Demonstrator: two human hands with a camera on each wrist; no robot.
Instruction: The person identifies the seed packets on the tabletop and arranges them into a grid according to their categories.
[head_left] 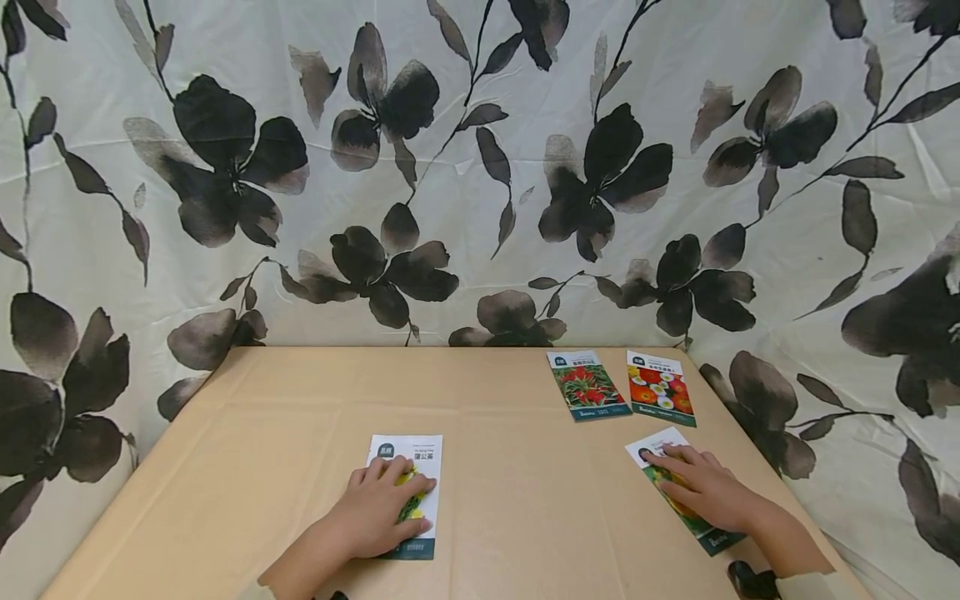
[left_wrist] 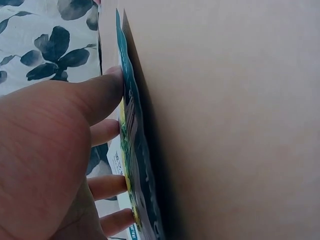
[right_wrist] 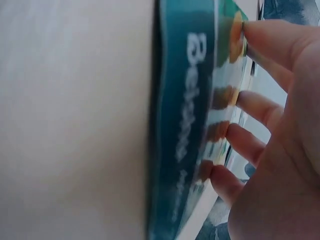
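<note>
Two seed packets lie flat under my hands. On the left one (head_left: 424,492), white with yellow flowers and a teal band at its base, my left hand (head_left: 381,507) rests with fingers spread. In the left wrist view, the thumb and fingertips touch the face of that packet (left_wrist: 131,125). My right hand (head_left: 708,487) rests on another seed packet (head_left: 716,537), which lies slanted on the table. The right wrist view shows the fingertips pressing the glossy front of this packet (right_wrist: 182,115), above its teal band; the fingers curl round nothing.
Farther back on the right lie two more seed packets, one with red pointed flowers (head_left: 588,385) and one with red, orange and white blooms (head_left: 662,389). The tan table (head_left: 510,467) ends at a white cloth (head_left: 480,167) with dark flowers. A black object (head_left: 752,581) sits by the right wrist.
</note>
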